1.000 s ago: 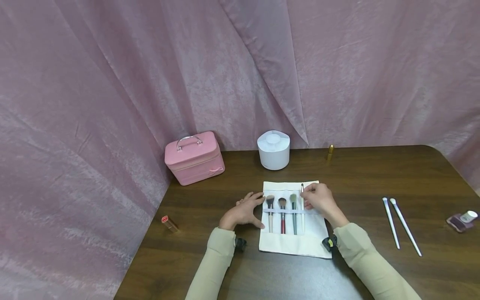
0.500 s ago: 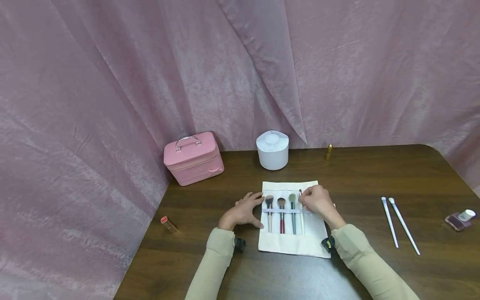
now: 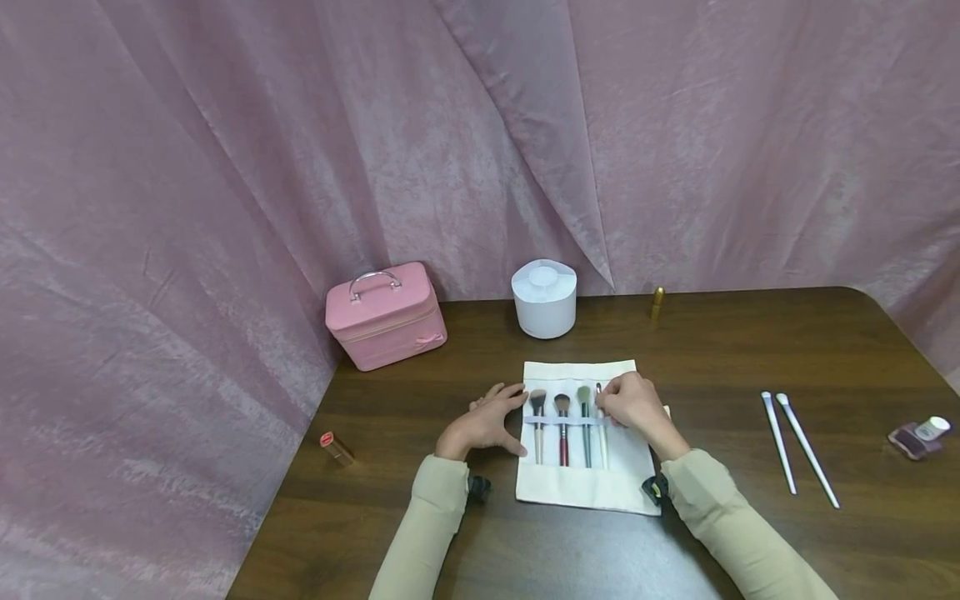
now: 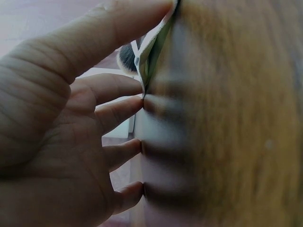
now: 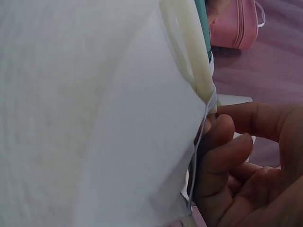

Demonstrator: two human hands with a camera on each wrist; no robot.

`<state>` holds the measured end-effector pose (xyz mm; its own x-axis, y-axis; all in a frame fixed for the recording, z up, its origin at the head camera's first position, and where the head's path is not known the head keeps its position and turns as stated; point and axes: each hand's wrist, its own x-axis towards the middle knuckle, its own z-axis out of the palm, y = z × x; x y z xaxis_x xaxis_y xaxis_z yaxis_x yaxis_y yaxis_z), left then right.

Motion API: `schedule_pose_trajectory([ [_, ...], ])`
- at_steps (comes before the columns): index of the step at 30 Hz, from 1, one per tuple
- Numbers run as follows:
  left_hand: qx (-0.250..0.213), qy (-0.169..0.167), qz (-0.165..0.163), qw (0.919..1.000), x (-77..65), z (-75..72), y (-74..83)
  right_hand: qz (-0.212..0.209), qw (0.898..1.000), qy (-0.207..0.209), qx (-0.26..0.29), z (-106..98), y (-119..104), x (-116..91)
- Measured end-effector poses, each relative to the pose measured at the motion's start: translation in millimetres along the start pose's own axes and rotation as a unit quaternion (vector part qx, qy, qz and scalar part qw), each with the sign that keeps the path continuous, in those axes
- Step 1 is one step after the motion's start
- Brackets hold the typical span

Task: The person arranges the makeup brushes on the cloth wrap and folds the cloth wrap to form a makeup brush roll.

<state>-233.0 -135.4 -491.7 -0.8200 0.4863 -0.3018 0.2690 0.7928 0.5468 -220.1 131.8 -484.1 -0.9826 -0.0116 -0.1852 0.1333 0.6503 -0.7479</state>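
A cream fabric brush roll lies flat on the table, with a white elastic band across it. Under the band sit a dark-tipped angled brush, a red-handled brush and a green brush. To their right, my right hand pinches a slim cream-handled makeup brush near its tip; its handle runs under the elastic, as the right wrist view shows. My left hand rests spread at the roll's left edge, its fingertips on the table and thumb on the roll.
A pink case and a white round container stand at the back, with a gold tube to their right. On the right lie two white brushes and a purple bottle; at left, a lipstick.
The right hand has shifted a little toward the person and left, and the slim brush has slid down deeper through the elastic. The left hand stays in place.
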Motion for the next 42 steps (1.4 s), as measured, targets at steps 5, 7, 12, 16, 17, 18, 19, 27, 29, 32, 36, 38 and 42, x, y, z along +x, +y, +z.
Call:
schedule_pose_trajectory([
  [5, 0.002, 0.000, -0.002, 1.0000, 1.7, 0.1, -1.1, -0.020, 0.999, -0.001, -0.045, 0, -1, -3],
  [7, 0.004, 0.000, -0.003, 1.0000, 1.7, 0.2, -1.0, -0.026, 0.998, -0.003, -0.061, 0, 0, -4],
  [12, 0.005, 0.000, 0.001, 1.0000, -0.2, -0.2, 0.2, -0.032, 0.995, -0.010, -0.091, 1, 2, -5],
  [16, 0.002, 0.002, 0.003, 1.0000, -0.2, 0.0, 1.1, -0.038, 0.994, -0.015, -0.099, 0, 2, -6],
  [17, 0.001, 0.002, 0.003, 1.0000, -0.1, 0.2, 1.3, -0.037, 0.994, -0.017, -0.100, -1, 2, -7],
  [18, 0.001, 0.002, 0.003, 1.0000, -0.1, 0.2, 1.4, -0.036, 0.994, -0.018, -0.101, -2, 1, -7],
  [19, 0.001, 0.002, 0.003, 1.0000, 0.1, 0.4, 1.3, -0.035, 0.994, -0.018, -0.102, -4, 1, -8],
  [27, 0.007, -0.003, 0.002, 1.0000, -0.5, -0.6, 0.4, -0.089, 0.993, 0.013, -0.076, -27, -3, -15],
  [29, 0.004, -0.001, 0.000, 1.0000, -0.8, -1.3, 0.5, -0.107, 0.992, 0.028, -0.058, -32, -3, -15],
  [32, -0.002, 0.001, -0.003, 1.0000, -0.8, -1.8, 0.6, -0.126, 0.990, 0.053, -0.027, -39, -1, -16],
  [36, -0.004, -0.002, -0.005, 1.0000, -0.1, -1.5, 0.4, -0.130, 0.988, 0.086, 0.012, -44, 5, -17],
  [38, -0.004, -0.003, -0.005, 1.0000, 0.5, -1.0, -0.4, -0.125, 0.986, 0.103, 0.031, -45, 9, -17],
  [42, -0.007, -0.005, -0.002, 1.0000, 1.3, -0.9, -1.3, -0.102, 0.985, 0.127, 0.059, -50, 21, -18],
])
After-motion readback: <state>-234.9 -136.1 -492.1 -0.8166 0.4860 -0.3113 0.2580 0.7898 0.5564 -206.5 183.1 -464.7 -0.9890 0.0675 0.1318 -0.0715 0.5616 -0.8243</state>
